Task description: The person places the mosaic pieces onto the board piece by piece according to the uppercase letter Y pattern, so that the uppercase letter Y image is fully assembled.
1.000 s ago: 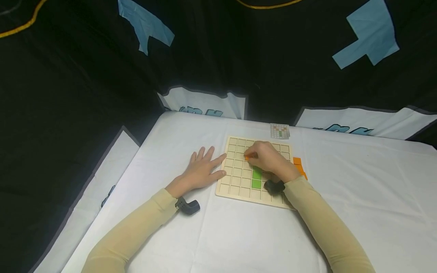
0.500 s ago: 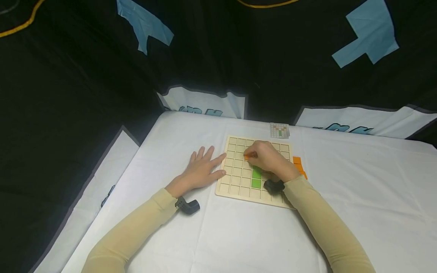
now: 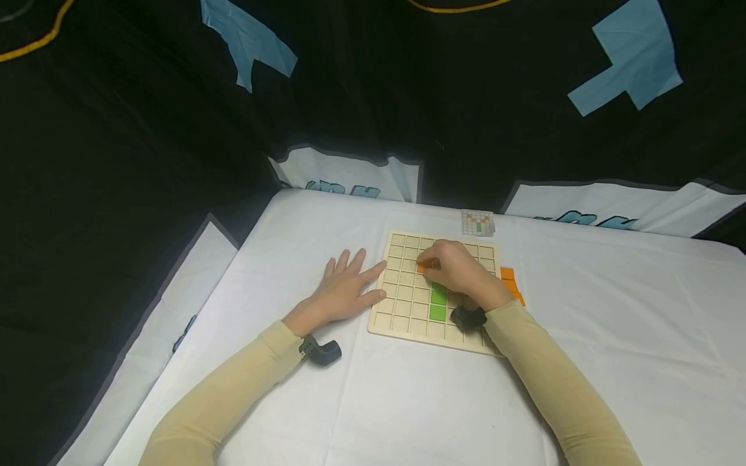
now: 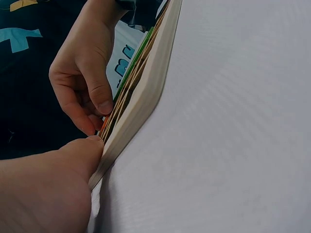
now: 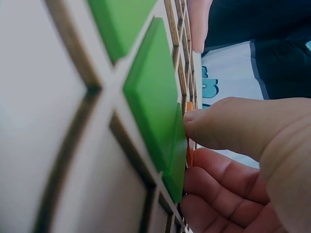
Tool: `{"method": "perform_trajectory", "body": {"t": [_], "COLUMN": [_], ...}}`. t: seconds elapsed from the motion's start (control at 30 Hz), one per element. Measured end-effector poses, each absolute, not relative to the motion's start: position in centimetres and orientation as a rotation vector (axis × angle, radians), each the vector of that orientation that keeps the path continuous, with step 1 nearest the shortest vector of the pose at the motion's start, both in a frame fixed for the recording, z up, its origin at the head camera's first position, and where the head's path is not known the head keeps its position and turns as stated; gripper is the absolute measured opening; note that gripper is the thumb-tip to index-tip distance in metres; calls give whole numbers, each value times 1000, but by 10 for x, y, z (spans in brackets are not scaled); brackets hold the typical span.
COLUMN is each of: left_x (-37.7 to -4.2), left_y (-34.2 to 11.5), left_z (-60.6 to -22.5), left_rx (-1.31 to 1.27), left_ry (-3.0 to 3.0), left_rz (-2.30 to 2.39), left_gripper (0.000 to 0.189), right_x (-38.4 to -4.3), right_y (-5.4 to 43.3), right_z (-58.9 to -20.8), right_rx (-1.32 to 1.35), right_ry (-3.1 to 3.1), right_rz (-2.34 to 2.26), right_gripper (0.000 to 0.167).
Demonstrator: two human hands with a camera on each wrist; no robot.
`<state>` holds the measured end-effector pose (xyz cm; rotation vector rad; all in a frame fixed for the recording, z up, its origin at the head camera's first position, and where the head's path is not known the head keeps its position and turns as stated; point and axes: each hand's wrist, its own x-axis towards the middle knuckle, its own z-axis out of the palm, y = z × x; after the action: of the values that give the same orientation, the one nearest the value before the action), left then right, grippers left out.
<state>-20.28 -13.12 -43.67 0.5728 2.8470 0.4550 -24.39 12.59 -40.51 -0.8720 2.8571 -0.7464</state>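
Orange tile (image 3: 421, 267) sits at about 11 o'clock from the centre of the gridded board (image 3: 401, 324), and your right hand (image 3: 457, 266) has it pinched, thumb on the near side, fingers curled behind. Net change over the last second: basically nil. Same cell, same grasp, no lift-off; whatever shift shows in the head view looks like camera sway. My read: you're at the fine-seating stage, so count this tile as not placed until you let go. Can't tell from any view whether it's flush in its cell; your fingers cover most of it. Left hand (image 3: 344, 292) is at 9 o'clock, fingers spread and grasping nothing, thumb and index tips at the board's edge; looks like a steadying role, and it hasn't moved either. Green tiles (image 3: 438, 298) run from the centre toward 6 o'clock, unchanged where visible. Loose orange tiles (image 3: 511, 285) lie at 3 o'clock by the board's edge, same spots, so more placing probably remains. Printed card (image 3: 478, 223) is at 1 o'clock past the far edge, flat on the counter (image 3: 408, 401), also unmoved.
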Motion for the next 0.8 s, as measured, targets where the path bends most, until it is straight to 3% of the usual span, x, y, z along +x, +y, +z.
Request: {"method": "perform_trajectory", "body": {"t": [0.8], "left_x": [-202], "left_y": [-130], "left_z": [-434], "left_rx": [566], "left_ry": [2840], "left_rz": [453], "left_gripper": [68], "right_x": [-241], "right_y": [135], "right_z": [-405], "right_rx": [-895], "right_ry": [2868], "right_rz": [-787], "right_gripper": [27]}}
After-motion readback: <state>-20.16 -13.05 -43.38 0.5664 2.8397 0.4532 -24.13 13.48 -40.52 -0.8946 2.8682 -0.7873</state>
